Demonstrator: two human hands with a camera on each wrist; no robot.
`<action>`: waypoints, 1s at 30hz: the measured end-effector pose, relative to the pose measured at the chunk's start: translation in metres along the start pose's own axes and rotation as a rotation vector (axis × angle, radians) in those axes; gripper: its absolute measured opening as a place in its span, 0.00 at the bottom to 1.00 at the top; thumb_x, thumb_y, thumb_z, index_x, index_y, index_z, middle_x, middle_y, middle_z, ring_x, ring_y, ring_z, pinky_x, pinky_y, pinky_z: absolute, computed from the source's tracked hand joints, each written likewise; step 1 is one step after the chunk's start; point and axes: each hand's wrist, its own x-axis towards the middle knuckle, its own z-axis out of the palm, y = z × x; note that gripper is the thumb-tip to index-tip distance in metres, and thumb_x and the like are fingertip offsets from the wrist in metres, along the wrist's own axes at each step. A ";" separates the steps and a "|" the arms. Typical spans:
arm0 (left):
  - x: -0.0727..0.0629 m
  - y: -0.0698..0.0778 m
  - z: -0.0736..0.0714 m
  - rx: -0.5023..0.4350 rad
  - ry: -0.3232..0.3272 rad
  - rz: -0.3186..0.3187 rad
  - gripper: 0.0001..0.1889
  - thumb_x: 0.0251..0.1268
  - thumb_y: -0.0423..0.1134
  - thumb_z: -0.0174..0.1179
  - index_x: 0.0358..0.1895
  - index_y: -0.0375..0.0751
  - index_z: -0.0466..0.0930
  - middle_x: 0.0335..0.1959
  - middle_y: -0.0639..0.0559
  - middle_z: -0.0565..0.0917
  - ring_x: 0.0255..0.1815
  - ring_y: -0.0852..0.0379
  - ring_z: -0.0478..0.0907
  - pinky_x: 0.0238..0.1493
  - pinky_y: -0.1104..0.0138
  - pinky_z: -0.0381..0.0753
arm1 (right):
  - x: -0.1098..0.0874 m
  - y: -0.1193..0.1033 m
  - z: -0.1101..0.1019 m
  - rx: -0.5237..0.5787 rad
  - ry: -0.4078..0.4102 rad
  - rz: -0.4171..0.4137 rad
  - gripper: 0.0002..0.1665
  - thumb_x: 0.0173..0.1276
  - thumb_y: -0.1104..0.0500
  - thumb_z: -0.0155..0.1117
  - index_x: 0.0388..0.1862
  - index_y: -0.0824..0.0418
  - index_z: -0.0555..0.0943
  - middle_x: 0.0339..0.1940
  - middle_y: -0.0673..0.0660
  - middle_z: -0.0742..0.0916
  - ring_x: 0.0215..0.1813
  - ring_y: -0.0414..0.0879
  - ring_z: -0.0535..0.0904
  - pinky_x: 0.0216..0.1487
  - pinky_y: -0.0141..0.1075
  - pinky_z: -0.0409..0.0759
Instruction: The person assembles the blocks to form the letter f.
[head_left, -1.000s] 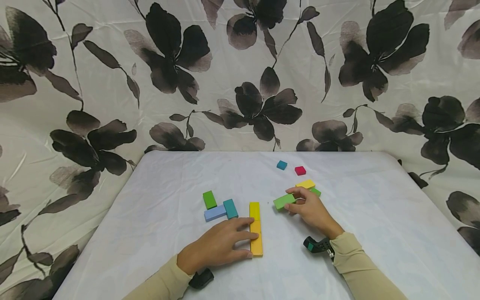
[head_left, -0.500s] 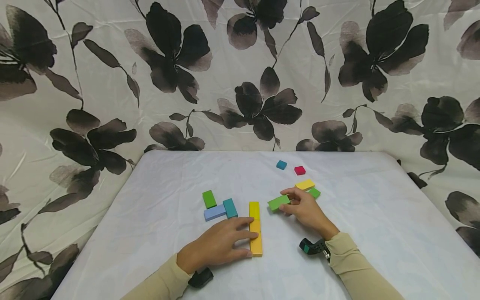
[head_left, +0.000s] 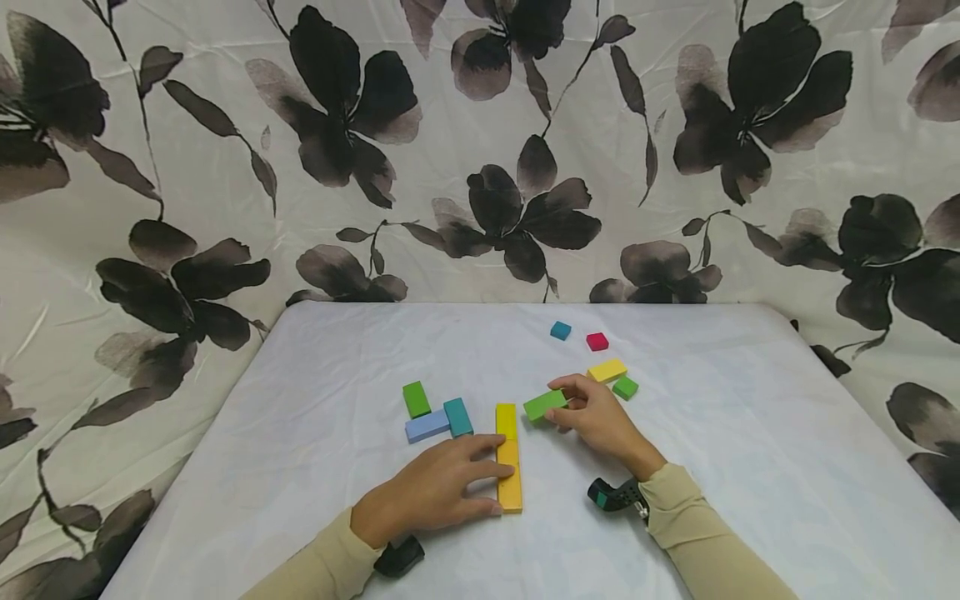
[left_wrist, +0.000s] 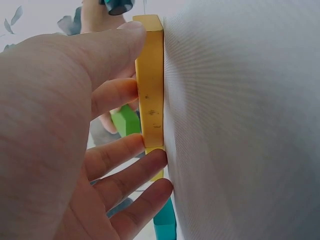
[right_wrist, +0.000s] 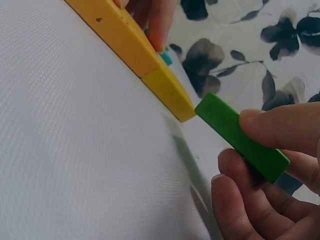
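A column of yellow blocks (head_left: 509, 492) lies end to end on the white cloth, pointing away from me. My left hand (head_left: 438, 487) rests against its left side, fingers spread, thumb near the close end; the left wrist view shows thumb and fingertips touching the orange-yellow block (left_wrist: 151, 90). Between thumb and fingers my right hand (head_left: 600, 419) pinches a green block (head_left: 543, 406) by its right end. That green block (right_wrist: 235, 135) is held above the cloth, right of the column's far end and apart from it, with its shadow below.
Left of the column lie a green block (head_left: 416, 400), a light blue block (head_left: 427, 426) and a teal block (head_left: 458, 417), grouped together. Farther right are a yellow block (head_left: 607, 371) and a small green block (head_left: 626, 387). A blue cube (head_left: 560, 331) and red cube (head_left: 597, 342) lie near the back.
My right hand has moved left with the green block, closer to the yellow column, uncovering the small green block behind it. The left hand has stayed in place.
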 end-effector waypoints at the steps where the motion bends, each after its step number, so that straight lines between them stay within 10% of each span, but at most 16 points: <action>1: 0.000 0.000 0.000 0.001 0.000 0.000 0.25 0.68 0.61 0.61 0.65 0.59 0.80 0.72 0.51 0.69 0.69 0.54 0.69 0.65 0.57 0.73 | 0.001 0.000 0.000 -0.003 0.000 0.002 0.29 0.65 0.59 0.73 0.64 0.62 0.77 0.56 0.61 0.81 0.37 0.49 0.82 0.40 0.42 0.83; 30: 0.000 0.000 0.001 -0.003 -0.001 0.000 0.25 0.69 0.62 0.59 0.65 0.59 0.80 0.72 0.51 0.70 0.68 0.53 0.70 0.65 0.57 0.73 | 0.006 0.002 0.012 -0.170 0.061 -0.022 0.24 0.63 0.55 0.75 0.57 0.56 0.82 0.48 0.54 0.83 0.44 0.49 0.75 0.43 0.38 0.76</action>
